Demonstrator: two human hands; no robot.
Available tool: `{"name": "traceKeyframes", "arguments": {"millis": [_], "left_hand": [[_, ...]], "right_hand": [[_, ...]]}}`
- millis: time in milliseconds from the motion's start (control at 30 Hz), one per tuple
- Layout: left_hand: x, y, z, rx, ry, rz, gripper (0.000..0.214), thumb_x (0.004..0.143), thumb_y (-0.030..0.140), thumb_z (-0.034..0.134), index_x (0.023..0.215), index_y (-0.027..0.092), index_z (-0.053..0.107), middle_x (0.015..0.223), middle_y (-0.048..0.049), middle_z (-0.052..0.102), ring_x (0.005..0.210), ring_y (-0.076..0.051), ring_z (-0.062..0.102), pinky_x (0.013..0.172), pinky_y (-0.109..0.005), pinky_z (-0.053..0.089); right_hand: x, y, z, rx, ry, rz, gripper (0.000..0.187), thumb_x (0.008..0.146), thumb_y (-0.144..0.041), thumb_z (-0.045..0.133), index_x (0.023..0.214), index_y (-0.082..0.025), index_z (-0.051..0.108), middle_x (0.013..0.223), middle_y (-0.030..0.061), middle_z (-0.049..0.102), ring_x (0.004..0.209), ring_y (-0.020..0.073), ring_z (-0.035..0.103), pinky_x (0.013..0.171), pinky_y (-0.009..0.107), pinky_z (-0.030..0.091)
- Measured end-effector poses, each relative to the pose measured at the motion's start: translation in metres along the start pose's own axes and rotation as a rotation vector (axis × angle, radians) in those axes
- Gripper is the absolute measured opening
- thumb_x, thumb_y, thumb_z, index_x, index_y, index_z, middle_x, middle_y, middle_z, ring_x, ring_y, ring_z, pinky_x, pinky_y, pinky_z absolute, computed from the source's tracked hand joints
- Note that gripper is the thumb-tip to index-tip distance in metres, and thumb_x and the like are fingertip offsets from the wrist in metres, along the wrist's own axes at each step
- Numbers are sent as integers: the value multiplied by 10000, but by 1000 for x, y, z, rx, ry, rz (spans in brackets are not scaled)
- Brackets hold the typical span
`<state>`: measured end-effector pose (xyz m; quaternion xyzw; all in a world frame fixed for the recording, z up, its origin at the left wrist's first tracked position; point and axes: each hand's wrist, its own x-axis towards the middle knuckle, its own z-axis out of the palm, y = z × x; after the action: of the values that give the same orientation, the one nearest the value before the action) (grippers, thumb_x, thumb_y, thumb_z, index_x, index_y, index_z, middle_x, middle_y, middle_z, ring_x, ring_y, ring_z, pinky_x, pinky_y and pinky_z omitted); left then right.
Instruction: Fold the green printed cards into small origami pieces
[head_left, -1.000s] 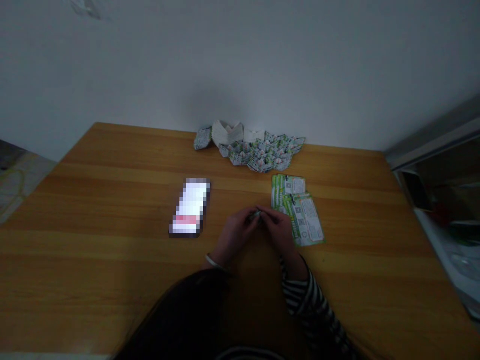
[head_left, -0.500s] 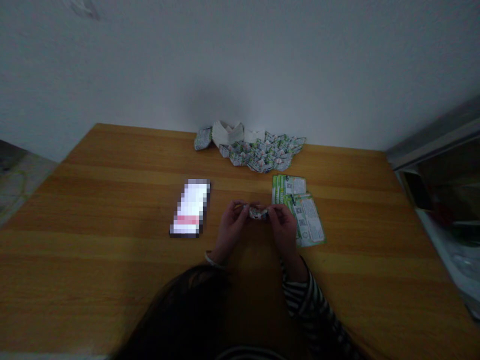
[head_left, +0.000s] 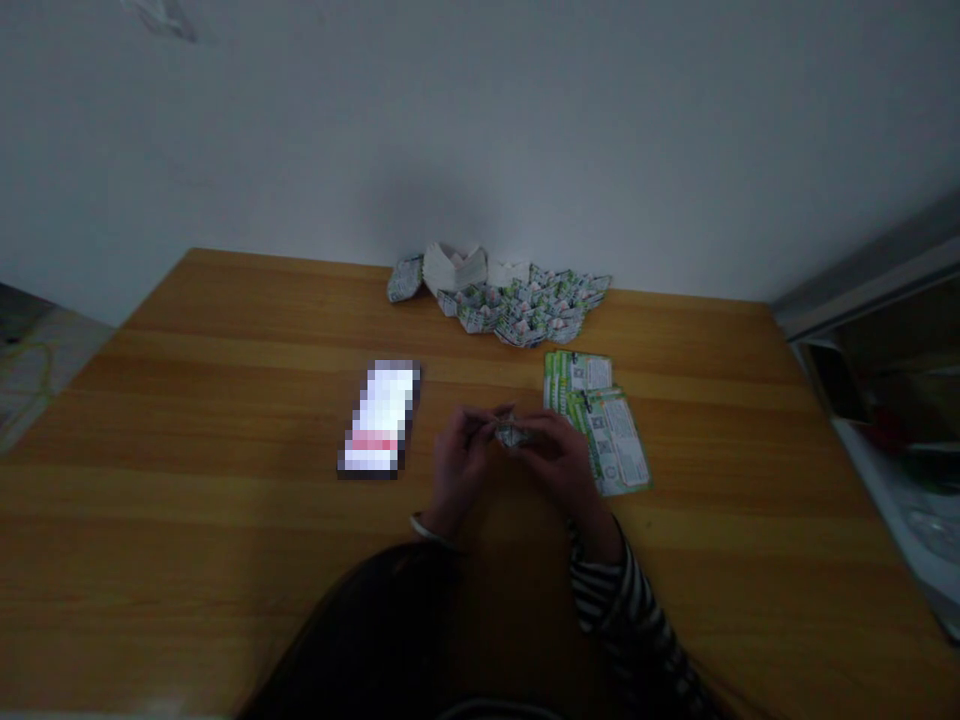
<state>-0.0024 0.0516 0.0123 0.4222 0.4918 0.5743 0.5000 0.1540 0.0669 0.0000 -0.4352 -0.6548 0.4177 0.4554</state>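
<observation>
Between my two hands is a small piece of folded printed paper (head_left: 511, 434), grey-white with dark print. My left hand (head_left: 461, 455) pinches its left end with thumb and fingers. On the other side my right hand (head_left: 559, 455) grips the right end, fingers bent over the top. My fingers cover part of the paper. Just right of my right hand lie green and white printed leaflets (head_left: 619, 440), overlapping in two stacks. Toward the wall sits a cluster of similar folded paper pieces (head_left: 525, 305), joined or packed closely together.
A phone (head_left: 381, 415) with a lit, blurred screen lies left of my hands. White folded paper (head_left: 454, 268) stands by the cluster, with one more folded piece (head_left: 406, 278) at its left. The wall (head_left: 480, 130) borders the wooden table (head_left: 225, 420) at the back.
My hands have come closer together around the folded paper. The right hand has shifted left and its fingers now reach over the piece, which looks shorter and more bunched.
</observation>
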Motion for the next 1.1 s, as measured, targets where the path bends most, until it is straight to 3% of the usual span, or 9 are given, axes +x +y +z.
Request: {"name": "traceKeyframes", "arguments": {"millis": [100, 200, 433, 633, 967, 1100], "left_hand": [[0, 0, -4, 89, -37, 41, 38, 895, 210, 577, 887, 211, 540, 1107, -91, 740, 1037, -244, 692, 877, -395, 544], [2, -2, -7, 146, -78, 54, 40, 892, 199, 578, 866, 211, 550, 1092, -89, 746, 1030, -240, 694, 870, -388, 539], [4, 1, -2, -109, -39, -98, 103, 849, 217, 627, 834, 190, 529, 1012, -101, 761, 969, -231, 714, 825, -363, 557], [3, 6, 0, -149, -25, -142, 171, 830, 273, 664, 823, 188, 516, 984, -97, 764, 933, -225, 723, 792, -347, 567], [3, 6, -1, -173, -7, -94, 157, 840, 240, 664, 797, 191, 522, 900, -76, 778, 887, -212, 736, 770, -321, 579], [5, 5, -1, -217, -99, -113, 200, 803, 237, 715, 889, 198, 539, 1029, -91, 760, 982, -231, 716, 873, -377, 561]], "right_hand": [[-1, 3, -2, 18, -50, 31, 338, 776, -271, 749, 1110, -309, 710, 1020, 40, 691, 876, 184, 681, 744, 318, 580], [-3, 7, -2, -7, -67, 19, 375, 772, -254, 752, 1139, -314, 706, 1089, 54, 702, 964, 207, 682, 835, 363, 566], [-4, 8, -3, -97, -53, -73, 352, 745, -208, 765, 1078, -316, 734, 1048, 47, 728, 943, 213, 691, 818, 360, 563], [-3, 6, -1, -64, -46, -41, 277, 779, -214, 732, 1035, -319, 743, 1024, 35, 728, 920, 202, 690, 806, 353, 562], [0, 4, 8, 187, 110, 101, 156, 738, -195, 754, 867, -282, 774, 913, 33, 743, 889, 201, 701, 782, 338, 581], [0, 5, 9, 225, 178, 153, 123, 707, -171, 765, 783, -268, 769, 851, 22, 753, 806, 189, 711, 742, 329, 589]]}}
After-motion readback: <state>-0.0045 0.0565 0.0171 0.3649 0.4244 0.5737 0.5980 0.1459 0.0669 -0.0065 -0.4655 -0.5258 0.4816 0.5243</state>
